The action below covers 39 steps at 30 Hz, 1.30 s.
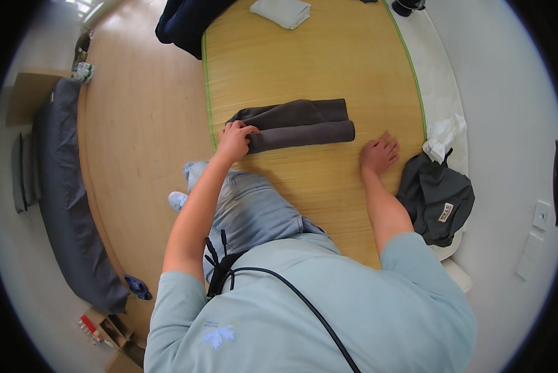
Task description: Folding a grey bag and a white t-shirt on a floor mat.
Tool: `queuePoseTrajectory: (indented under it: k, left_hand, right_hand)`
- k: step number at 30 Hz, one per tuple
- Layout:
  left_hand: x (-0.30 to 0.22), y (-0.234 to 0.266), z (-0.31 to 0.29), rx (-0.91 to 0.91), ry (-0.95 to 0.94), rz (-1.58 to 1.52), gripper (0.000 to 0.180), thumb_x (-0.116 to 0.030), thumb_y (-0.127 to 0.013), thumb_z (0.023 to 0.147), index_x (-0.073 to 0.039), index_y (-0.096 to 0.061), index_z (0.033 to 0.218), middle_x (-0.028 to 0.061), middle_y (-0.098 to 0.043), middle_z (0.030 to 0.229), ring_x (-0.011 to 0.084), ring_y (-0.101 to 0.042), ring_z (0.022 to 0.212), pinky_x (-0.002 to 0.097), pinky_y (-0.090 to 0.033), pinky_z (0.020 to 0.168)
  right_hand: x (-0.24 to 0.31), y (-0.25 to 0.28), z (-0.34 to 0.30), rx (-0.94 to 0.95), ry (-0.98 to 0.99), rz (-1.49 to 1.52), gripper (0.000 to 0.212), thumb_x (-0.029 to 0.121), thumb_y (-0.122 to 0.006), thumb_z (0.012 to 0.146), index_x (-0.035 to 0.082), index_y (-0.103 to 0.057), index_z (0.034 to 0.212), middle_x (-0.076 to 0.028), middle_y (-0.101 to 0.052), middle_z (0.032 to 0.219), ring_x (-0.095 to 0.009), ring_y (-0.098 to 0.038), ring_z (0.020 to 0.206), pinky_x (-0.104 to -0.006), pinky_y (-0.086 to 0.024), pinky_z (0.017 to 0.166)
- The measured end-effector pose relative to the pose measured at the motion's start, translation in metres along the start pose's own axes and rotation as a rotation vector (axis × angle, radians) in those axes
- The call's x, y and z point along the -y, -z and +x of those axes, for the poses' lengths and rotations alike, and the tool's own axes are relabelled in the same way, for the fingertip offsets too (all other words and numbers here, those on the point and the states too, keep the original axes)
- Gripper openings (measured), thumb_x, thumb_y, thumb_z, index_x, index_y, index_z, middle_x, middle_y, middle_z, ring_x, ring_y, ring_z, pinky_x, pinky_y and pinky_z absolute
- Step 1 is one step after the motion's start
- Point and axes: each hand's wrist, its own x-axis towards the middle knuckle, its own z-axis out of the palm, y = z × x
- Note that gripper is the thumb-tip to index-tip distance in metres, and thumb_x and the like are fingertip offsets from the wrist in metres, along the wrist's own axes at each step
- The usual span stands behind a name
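Note:
On the yellow woven mat (316, 68) lies a dark grey cloth (304, 135), its near part rolled into a long tube and its far part lying flatter with creases. Whether it is a garment I cannot tell. At the cloth's left end my left hand (234, 140) has its fingers bent over the edge, gripping it. My right hand (380, 154) rests on the mat beyond the roll's right end, fingers spread and apart from the cloth.
A dark grey bag (436, 198) and crumpled white tissue or plastic (444, 133) sit at the right beside the wall. Folded white cloth (281, 11) and dark clothing (192, 25) lie at the far end. A grey-covered bench (67, 205) stands across the wooden floor (139, 143).

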Motion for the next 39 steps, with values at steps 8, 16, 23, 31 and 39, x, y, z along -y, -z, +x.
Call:
queuePoseTrajectory:
  k: [8,16,23,31,39]
  left_hand:
    - [-0.023,-0.006,-0.009,0.021,-0.024,0.292,0.029,-0.011,-0.059,0.073,-0.007,-0.055,0.102,0.0105,-0.054,0.091,0.0287,-0.054,0.092,0.0419,-0.044,0.075]
    - [-0.05,-0.012,-0.021,0.006,-0.011,0.367,0.074,-0.04,-0.07,0.073,-0.012,-0.043,0.135,0.02,-0.049,0.113,0.0364,-0.048,0.104,0.049,-0.041,0.09]
    - [-0.082,-0.034,-0.013,-0.104,0.129,0.548,0.079,-0.058,-0.067,0.07,-0.032,-0.039,0.14,0.0247,-0.047,0.114,0.0401,-0.047,0.101,0.0656,-0.037,0.088]
    - [-0.085,-0.043,-0.007,-0.026,0.238,0.428,0.103,-0.069,-0.066,0.062,-0.025,-0.027,0.146,0.0234,-0.017,0.151,0.0494,-0.013,0.137,0.075,-0.018,0.096]
    - [-0.074,-0.026,0.01,0.009,0.17,0.38,0.107,-0.071,-0.066,0.063,-0.021,-0.023,0.148,0.0245,-0.014,0.151,0.0476,-0.012,0.138,0.0683,-0.016,0.103]
  right_hand:
    - [0.007,-0.007,0.005,-0.119,0.024,0.109,0.051,0.023,-0.046,0.084,0.017,-0.045,0.135,-0.017,-0.04,0.14,-0.035,-0.033,0.132,-0.0547,-0.025,0.106]
    - [0.015,-0.006,0.004,-0.213,0.027,0.085,0.046,0.023,-0.048,0.082,0.016,-0.051,0.128,-0.017,-0.045,0.134,-0.036,-0.038,0.127,-0.0552,-0.03,0.101]
    - [0.013,-0.01,0.006,-0.225,0.032,0.08,0.048,0.023,-0.048,0.081,0.017,-0.05,0.129,-0.016,-0.046,0.134,-0.035,-0.04,0.126,-0.0563,-0.031,0.101]
    - [0.017,-0.01,0.006,-0.195,0.019,0.071,0.049,0.023,-0.047,0.082,0.017,-0.049,0.13,-0.016,-0.045,0.135,-0.035,-0.039,0.127,-0.0548,-0.029,0.103]
    - [0.017,-0.007,0.004,-0.216,0.027,0.059,0.048,0.022,-0.047,0.083,0.017,-0.05,0.13,-0.016,-0.045,0.136,-0.033,-0.039,0.127,-0.0538,-0.03,0.103]
